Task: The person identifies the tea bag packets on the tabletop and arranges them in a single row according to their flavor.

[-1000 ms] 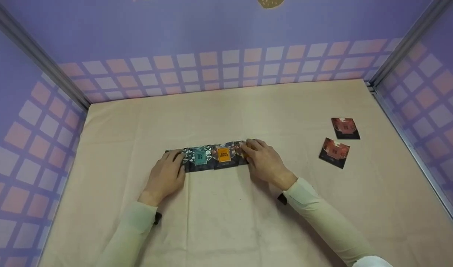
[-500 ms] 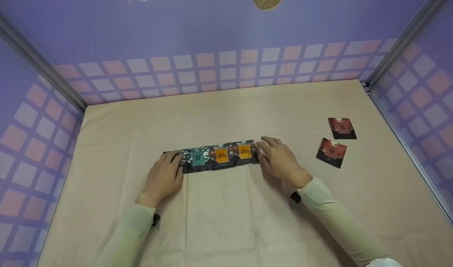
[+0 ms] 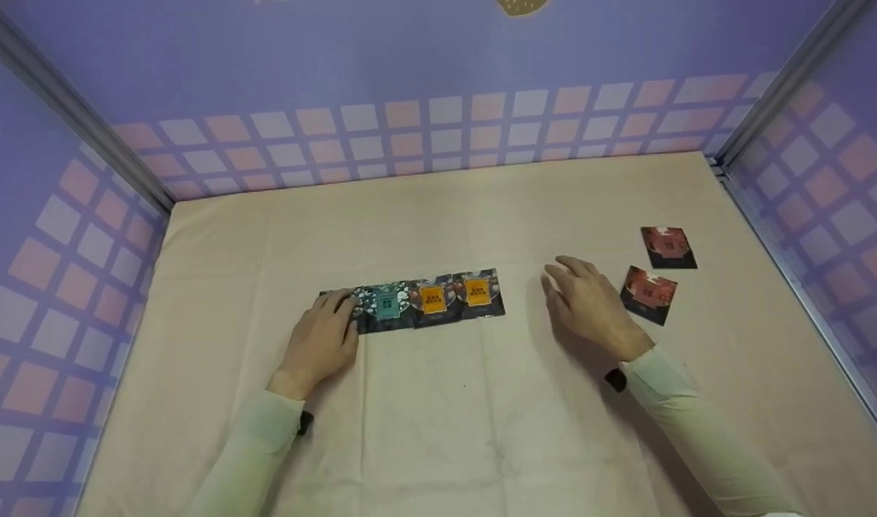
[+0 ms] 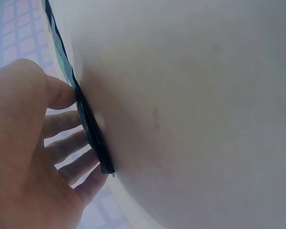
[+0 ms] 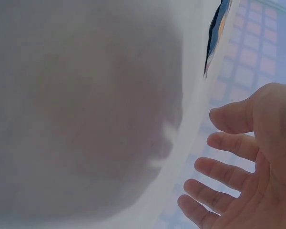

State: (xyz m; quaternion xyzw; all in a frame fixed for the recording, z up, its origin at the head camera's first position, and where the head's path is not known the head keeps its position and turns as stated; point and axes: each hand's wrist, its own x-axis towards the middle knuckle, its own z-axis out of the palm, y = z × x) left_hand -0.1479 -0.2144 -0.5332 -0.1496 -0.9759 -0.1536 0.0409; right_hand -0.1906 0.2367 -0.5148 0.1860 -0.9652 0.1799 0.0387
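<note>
Flat square sachets lie edge to edge in a row on the cloth. A teal-labelled sachet [image 3: 387,306] sits left of an orange-labelled sachet [image 3: 433,300], and another orange-labelled sachet [image 3: 478,292] ends the row on the right. My left hand [image 3: 318,346] covers most of the leftmost sachet; in the left wrist view its extended fingers and thumb rest on that dark sachet [image 4: 96,143]. My right hand [image 3: 591,305] holds nothing, its fingers spread and slightly bent, between the row and two red sachets. One red sachet [image 3: 669,247] lies farther back, the other red sachet [image 3: 654,289] beside the right wrist.
A pale cloth [image 3: 424,431] covers the table. Purple panels with pink and white squares [image 3: 446,140] stand along the back and both sides, joined by grey metal posts [image 3: 776,82].
My right hand has left the right end of the row and moved right towards the red sachets, uncovering the last orange-labelled sachet. The left hand stays on the leftmost sachet.
</note>
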